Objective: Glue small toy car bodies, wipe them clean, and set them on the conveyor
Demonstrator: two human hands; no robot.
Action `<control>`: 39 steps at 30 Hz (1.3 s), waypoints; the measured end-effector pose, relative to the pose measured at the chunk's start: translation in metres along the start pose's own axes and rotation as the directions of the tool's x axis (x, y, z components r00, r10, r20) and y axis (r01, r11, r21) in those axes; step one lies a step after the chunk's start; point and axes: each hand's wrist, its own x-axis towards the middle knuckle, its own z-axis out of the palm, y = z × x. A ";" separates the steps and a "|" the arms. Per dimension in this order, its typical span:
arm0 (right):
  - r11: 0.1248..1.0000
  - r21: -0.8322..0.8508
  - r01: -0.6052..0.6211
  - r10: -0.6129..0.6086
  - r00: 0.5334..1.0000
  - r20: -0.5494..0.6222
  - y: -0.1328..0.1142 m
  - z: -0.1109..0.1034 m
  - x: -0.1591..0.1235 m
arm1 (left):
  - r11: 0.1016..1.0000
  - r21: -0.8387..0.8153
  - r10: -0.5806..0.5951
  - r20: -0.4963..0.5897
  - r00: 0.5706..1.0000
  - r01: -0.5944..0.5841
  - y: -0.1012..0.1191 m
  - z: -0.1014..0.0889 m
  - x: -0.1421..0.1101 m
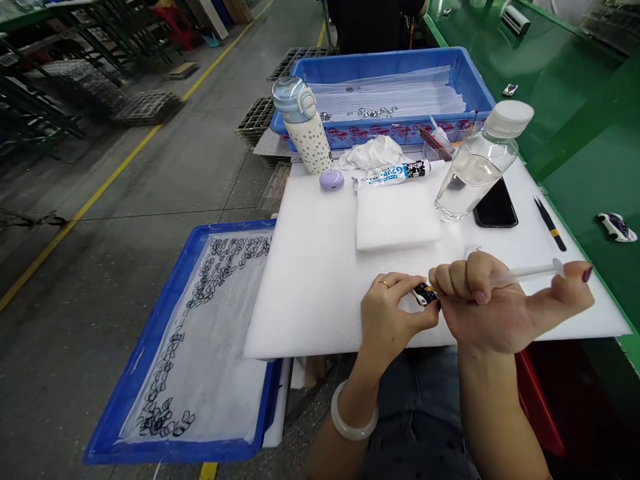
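My left hand (393, 313) pinches a small dark toy car (425, 293) just above the white foam board (320, 280). My right hand (500, 300) grips a clear syringe (530, 272), thumb on its plunger, with the tip at the small car. Both hands meet near the board's front edge. A white foam pad (397, 217) lies in front of them, with a glue tube (395, 175) behind it.
A tilted clear bottle (475, 167), black phone (495, 207), tweezers (550, 223), dotted flask (307, 130) and crumpled cloth (373, 153) sit on the board. Blue trays stand behind (475, 77) and at left (150, 347), the left holding several small dark parts. Green conveyor (575, 100) carries toy cars (617, 227).
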 end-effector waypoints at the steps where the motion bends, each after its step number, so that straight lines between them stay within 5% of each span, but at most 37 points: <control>1: 1.000 -0.011 0.003 -0.003 1.000 -0.001 0.000 0.001 0.000 | 1.000 -0.001 -0.001 0.000 1.000 0.001 0.000 0.000 0.000; 17: 0.997 -0.061 0.045 -0.055 0.985 -0.164 0.001 0.012 -0.006 | 1.000 -0.008 -0.001 -0.023 1.000 0.001 0.001 0.001 -0.001; 39: 0.985 -0.065 0.162 -0.172 0.960 -0.220 0.003 0.019 -0.008 | 1.000 -0.004 -0.004 -0.022 1.000 0.003 0.001 0.002 -0.002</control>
